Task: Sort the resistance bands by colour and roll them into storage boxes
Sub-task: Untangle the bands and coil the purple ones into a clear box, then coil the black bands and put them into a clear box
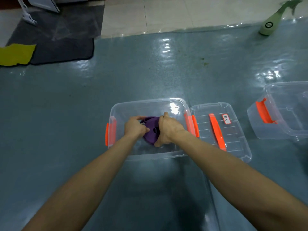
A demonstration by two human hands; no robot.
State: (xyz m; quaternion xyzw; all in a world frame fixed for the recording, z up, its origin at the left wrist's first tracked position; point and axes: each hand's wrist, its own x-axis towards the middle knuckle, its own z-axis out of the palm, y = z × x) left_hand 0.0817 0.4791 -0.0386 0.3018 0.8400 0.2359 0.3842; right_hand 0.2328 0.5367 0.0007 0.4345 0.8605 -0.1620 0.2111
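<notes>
Far to my left lay a yellow sheet (15,54) on the edge of a dark mat (66,47), neither of them part of the job. Straight ahead, on the blue-grey floor, stood the clear storage box (146,101) with its orange latches, open at the top. My left hand (135,126) was down inside it, its fingers curled round the left side of the purple bands (150,130). My right hand (168,129) was clamped on the other side, with the thumb under the near end. So both grips were closed on the same bundle, which sat low in the middle of the box; whether it touched the bottom I could not tell.

The bundle was a flattened oval. Its long axis ran roughly from the far wall toward the near wall, and the narrower end pointed back at me. A few loops showed on its upper face.

Just beside the box on the right lay its lid (236,142), off and flat, bearing a small label (226,118) too small to read. Further right stood a second box (286,90), open, with no bands I could make out inside. A green bottle-shaped thing (268,25) lay far off at the upper right.

By my reckoning the purple lot was sorted, gathered and nearly stowed. Letting go, fitting the lid, and doing any other colours were not yet done. No loose bands showed anywhere on the floor.
</notes>
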